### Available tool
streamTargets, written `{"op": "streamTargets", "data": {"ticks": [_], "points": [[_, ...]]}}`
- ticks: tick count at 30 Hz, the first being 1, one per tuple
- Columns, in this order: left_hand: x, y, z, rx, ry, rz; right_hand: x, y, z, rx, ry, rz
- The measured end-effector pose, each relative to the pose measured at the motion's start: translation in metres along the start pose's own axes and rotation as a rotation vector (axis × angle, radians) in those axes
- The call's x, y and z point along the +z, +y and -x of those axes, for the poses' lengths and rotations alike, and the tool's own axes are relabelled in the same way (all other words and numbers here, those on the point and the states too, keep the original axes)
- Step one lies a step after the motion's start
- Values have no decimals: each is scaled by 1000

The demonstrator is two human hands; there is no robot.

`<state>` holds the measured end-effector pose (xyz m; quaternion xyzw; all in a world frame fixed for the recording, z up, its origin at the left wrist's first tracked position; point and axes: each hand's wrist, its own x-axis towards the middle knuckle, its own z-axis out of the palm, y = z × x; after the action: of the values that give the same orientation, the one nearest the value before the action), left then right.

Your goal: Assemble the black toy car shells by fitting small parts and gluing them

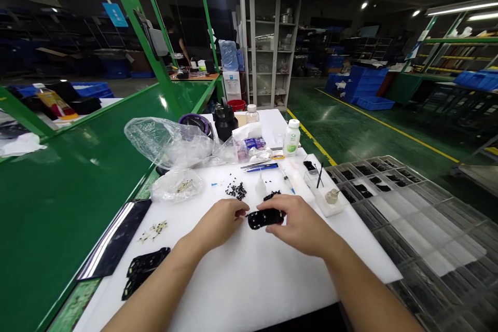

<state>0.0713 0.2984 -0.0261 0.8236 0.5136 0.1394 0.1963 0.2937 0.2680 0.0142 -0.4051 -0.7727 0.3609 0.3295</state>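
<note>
The right hand (299, 225) grips a black perforated plastic part (265, 218) raised slightly above the white foam-topped bench (249, 290), seemingly to keep it steady. The left hand (220, 223) curls beside its end; whether it grips, I cannot tell. Loose black bits (236, 191) lie within reach.

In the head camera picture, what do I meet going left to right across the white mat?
Black panel, clear plastic bag, pile of black bits, black perforated piece, clear plastic box
</note>
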Motion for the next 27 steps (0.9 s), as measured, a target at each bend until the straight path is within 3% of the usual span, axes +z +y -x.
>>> {"op": "streamTargets", "data": {"ticks": [9, 15, 22, 27], "points": [[16, 0, 0, 0, 54, 14, 23, 43, -16, 112, 112, -25], [21, -3, 2, -94, 153, 131, 26, 49, -15, 149, 177, -96], [15, -5, -1, -287, 226, 598, 32, 48, -16, 116, 213, -46], [10, -5, 1, -284, 204, 1072, 40, 46, -13, 130, 225, -169]]}}
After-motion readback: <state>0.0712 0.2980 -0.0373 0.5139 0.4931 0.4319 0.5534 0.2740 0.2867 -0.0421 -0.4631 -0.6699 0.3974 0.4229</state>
